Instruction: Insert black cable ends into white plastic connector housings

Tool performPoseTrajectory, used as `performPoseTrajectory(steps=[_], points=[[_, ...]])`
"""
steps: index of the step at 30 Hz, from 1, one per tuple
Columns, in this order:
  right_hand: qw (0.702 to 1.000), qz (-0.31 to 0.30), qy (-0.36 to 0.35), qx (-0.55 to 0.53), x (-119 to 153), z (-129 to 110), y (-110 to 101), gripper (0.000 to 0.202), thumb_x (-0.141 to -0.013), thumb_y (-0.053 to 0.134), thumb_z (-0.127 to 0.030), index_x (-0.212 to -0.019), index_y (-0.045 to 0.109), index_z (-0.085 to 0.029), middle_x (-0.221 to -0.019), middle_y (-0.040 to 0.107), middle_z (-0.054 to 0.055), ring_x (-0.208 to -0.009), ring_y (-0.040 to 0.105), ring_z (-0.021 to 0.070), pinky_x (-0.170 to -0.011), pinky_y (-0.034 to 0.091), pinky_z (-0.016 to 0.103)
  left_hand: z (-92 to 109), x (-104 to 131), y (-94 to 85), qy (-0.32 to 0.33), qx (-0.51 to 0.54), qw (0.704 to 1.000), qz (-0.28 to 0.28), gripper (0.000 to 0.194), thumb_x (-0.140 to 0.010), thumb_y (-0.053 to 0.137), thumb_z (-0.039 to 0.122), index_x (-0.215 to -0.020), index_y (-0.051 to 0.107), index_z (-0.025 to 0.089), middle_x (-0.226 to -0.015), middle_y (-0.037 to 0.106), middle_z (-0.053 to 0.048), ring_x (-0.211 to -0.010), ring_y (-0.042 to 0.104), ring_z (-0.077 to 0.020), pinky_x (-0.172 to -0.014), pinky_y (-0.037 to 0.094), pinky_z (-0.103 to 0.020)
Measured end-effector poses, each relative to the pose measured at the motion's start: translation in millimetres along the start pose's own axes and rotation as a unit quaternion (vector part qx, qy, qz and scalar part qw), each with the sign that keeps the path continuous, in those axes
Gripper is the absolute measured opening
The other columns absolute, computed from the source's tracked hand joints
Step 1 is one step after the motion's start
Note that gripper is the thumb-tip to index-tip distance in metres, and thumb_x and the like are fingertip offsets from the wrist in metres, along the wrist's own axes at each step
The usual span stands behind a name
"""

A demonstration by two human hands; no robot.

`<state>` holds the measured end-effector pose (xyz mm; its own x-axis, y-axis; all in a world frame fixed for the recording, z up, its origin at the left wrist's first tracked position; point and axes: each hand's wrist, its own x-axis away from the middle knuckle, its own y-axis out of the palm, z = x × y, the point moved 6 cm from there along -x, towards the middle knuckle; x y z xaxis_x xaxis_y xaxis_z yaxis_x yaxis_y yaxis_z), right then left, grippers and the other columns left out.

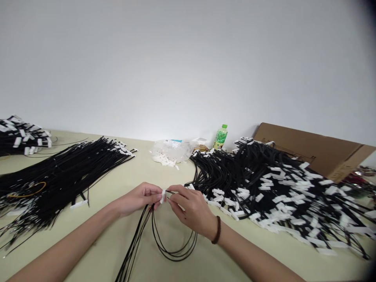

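Observation:
My left hand [147, 198] is closed on a small white connector [163, 196] at about the middle of the view. Thin black wires [173, 260] run from it, some hanging in a loop, others trailing down past the lower edge. My right hand [189, 205] is on the connector's other side, its thumb and forefinger pinching black wires close to the white piece. The exact contact of the fingertips is partly hidden.
A bundle of black wires [67, 164] lies to the left, another [20, 137] behind it. At right spreads a big pile of black wires with white connectors [282, 196]. Behind stand a plastic bag [173, 150] of white pieces, a green-capped bottle [221, 137] and cardboard [308, 149].

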<state>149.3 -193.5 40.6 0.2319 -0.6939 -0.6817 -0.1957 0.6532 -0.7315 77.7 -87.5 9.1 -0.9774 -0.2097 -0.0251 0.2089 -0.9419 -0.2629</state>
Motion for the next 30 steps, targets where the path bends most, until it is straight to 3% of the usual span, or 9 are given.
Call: performPoseTrajectory(steps=[12,30], points=[[0.999,0.034,0.003,-0.011,0,-2,-4,0.005,-0.082,0.044,-0.017,-0.080,0.048,-0.018,-0.100,0.058,-0.002,-0.076,0.057,0.0063,-0.063,0.041,0.018,5,0,0.7,0.009,0.003,1.000,-0.009,0.031,-0.080,0.049,0.039,-0.070,0.054,0.010,-0.056,0.049,0.001,-0.054,0.040,-0.0084,-0.052,0.027,-0.020],[1.000,-0.005,0.014,-0.026,4,2,8,0.012,-0.086,0.039,-0.019,-0.080,0.049,-0.018,-0.101,0.057,-0.001,-0.079,0.057,0.0068,-0.063,0.041,0.017,-4,0,1.3,-0.004,-0.002,1.000,-0.012,0.033,-0.077,0.051,0.042,-0.071,0.055,0.010,-0.056,0.050,0.000,-0.052,0.040,-0.0079,-0.049,0.027,-0.020]])
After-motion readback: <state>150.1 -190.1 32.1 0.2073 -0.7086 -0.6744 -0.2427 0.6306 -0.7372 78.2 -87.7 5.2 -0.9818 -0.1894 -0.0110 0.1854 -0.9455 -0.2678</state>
